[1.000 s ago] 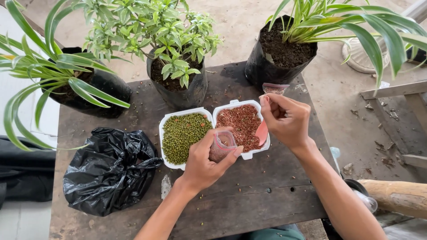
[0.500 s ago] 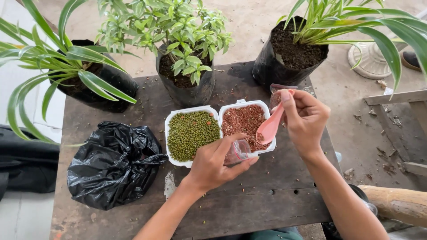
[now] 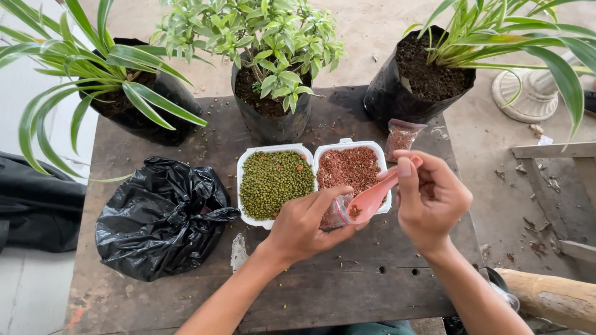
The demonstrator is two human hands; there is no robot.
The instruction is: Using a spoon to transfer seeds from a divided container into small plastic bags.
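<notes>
Weathered wooden table (image 3: 347, 291), three potted plants (image 3: 273, 111), black plastic bag (image 3: 161, 217), two-compartment white tray (image 3: 313, 152), small seed packet (image 3: 400, 138)

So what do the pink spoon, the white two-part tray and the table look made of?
Pink spoon: likely plastic, smooth with a slight sheen. White tray: probably foam or thin plastic, matte with rounded moulded rims. Table: weathered wooden planks, with visible grain, seams and holes.

The tray (image 3: 248, 186) sits before three pots (image 3: 273, 118), bag (image 3: 161, 217) to its left.

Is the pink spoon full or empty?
Nearly empty: the pink spoon in the right hand shows only a few reddish grains in its bowl.
</notes>
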